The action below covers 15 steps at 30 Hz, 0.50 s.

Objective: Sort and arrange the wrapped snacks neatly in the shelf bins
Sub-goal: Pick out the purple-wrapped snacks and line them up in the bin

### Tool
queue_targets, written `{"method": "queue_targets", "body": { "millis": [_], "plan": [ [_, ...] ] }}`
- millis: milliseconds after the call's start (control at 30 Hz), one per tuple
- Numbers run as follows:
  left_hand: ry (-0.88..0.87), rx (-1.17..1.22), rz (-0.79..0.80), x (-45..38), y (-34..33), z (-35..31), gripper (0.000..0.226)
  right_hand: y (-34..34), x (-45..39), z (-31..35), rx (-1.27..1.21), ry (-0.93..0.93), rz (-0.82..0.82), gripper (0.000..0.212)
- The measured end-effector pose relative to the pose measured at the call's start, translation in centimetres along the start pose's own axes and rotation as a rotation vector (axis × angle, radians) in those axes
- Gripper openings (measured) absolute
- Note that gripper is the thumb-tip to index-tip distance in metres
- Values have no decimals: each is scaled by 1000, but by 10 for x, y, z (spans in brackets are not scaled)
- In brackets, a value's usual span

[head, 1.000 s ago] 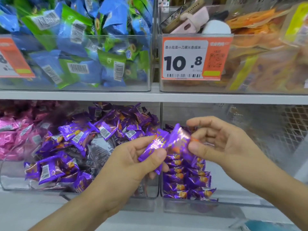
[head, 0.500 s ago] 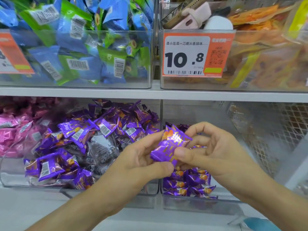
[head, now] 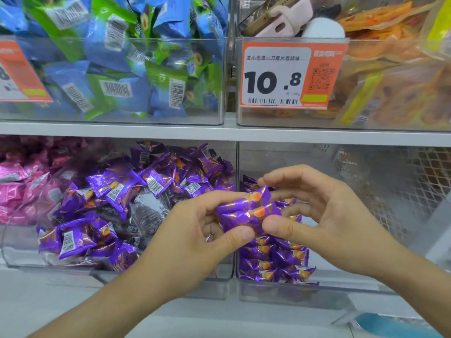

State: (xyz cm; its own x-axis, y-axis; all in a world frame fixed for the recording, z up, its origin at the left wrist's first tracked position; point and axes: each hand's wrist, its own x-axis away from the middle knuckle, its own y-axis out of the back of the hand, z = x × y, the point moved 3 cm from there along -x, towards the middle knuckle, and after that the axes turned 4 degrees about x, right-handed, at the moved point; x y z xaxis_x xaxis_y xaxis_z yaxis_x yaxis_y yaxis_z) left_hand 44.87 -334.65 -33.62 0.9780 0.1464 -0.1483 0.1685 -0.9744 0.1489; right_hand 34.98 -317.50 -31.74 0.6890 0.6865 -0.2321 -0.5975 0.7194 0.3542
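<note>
Purple wrapped snacks [head: 246, 212], stacked together, sit between both hands in front of the lower shelf. My left hand [head: 192, 230] grips their left side with thumb and fingers. My right hand [head: 319, 215] pinches their right end with thumb below and fingers above. Behind them, a clear bin [head: 341, 292] holds a neat stack of the same purple snacks [head: 273, 262] at its left side. The clear bin to the left [head: 214, 286] holds a loose heap of purple snacks [head: 117, 203] mixed with a few dark ones.
Pink wrapped snacks [head: 19, 186] fill the bin at far left. On the upper shelf stand a bin of blue and green packets [head: 122, 69] and a bin of orange packets [head: 395, 89] with a 10.8 price tag [head: 292, 76]. A wire mesh panel [head: 415, 191] is at right.
The two hands came together and dropped slightly, bringing the separate purple snacks into one stack held by both.
</note>
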Motion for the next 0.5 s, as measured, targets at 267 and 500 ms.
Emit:
{"method": "queue_targets", "body": {
  "millis": [267,500],
  "plan": [
    [-2,-8,-4,1,-4,0,38,0,2,-2,-24,27,183,37],
    [-35,-8,-35,-3,-7,1,32,3,-1,-12,-3,15,172,36]
  ]
}}
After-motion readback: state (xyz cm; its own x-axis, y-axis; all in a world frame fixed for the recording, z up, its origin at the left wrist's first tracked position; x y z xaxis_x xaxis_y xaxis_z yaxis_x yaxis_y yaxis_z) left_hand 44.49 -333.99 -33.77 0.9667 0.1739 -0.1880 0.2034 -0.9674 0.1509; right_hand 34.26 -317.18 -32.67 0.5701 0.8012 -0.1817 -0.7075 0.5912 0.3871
